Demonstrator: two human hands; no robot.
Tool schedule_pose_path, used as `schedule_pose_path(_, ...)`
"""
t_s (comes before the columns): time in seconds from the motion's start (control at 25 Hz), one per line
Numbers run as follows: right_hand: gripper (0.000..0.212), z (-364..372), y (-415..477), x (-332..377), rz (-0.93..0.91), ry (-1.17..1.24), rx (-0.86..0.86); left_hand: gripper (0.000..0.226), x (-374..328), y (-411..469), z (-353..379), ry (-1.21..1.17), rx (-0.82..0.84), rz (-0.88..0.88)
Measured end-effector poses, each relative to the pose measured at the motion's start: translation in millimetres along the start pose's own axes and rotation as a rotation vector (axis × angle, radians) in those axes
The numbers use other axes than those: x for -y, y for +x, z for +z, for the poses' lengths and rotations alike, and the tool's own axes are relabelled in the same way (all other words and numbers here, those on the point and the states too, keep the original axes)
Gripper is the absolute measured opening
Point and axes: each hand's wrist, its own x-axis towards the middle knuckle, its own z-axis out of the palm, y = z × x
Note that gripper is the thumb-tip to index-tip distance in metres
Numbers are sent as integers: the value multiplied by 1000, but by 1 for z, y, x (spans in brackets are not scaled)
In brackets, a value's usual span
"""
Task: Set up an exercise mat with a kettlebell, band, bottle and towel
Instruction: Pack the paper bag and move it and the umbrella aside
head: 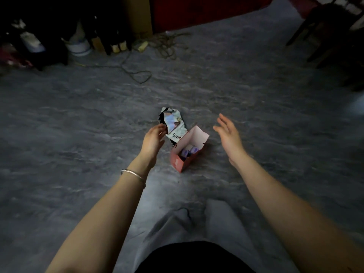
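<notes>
Our left hand (152, 139) reaches forward with its fingers loosely curved. Their tips lie at the left edge of a crumpled foil packet (174, 125); we cannot tell whether they pinch it or only touch it. A thin, smooth metal bangle (134, 174) circles that wrist. Our right hand (228, 134) hangs in the air with the palm turned left and the fingers straight and spread, holding nothing.

Between the two hands, just beside the packet on its near right, sits a pink cardboard box (178, 164). It is long and narrow, and its top flap stands open. Small purple and white items (189, 151) lie inside, too blurred to name. The packet is glossy and wrinkled, with torn dark edges and printed letters.

Both rest on a grey floor (78, 134) with a rough, mottled surface. Whether any of this belongs to the exercise set we cannot tell.

Nearest us are our pale grey trousers (222, 223) and a black top (197, 257). Far off, a thin cord (137, 75) loops across the floor. At the far left a white bucket (77, 47) stands among dark clutter, and at the far right is a dark wooden chair (325, 26).
</notes>
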Motion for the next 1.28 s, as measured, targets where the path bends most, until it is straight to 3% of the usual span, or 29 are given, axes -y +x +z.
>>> schedule_pose_path(0.32,50,-39,130,5,52,-142,352,22,8,49,86,-150,-333,-14)
schedule_pose_path(0.64,49,-61,206,-27,140,-295,568,37,39,79,146,-242,-583,-107)
schedule_pose_path(1.08,48,-24,333,-172,156,-697,600,35,144,207,151,-101,-624,-269)
schedule_pose_path(1.28,50,-6,383,-264,95,-960,628,32,224,276,128,136,-573,-390)
